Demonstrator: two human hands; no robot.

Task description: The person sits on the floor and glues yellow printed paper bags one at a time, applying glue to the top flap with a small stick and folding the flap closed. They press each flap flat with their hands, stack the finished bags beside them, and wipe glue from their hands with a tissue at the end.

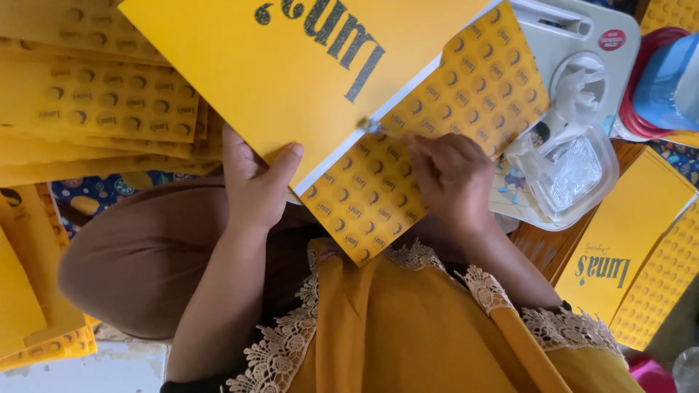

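A big yellow printed sheet (320, 65) fills the upper middle of the frame, with a patterned flap (429, 131) folded to the lower right of it. A stack of similar yellow sheets (95, 94) lies in the upper left, and one more folded sheet (633, 247) at the right edge. A clear plastic container (575, 175) stands in the upper right. The left hand (255, 182) holds the big sheet at its lower edge, thumb on top. The right hand (451, 175) presses on the patterned flap, fingers closed around a small tool (369, 125); what the tool is cannot be told.
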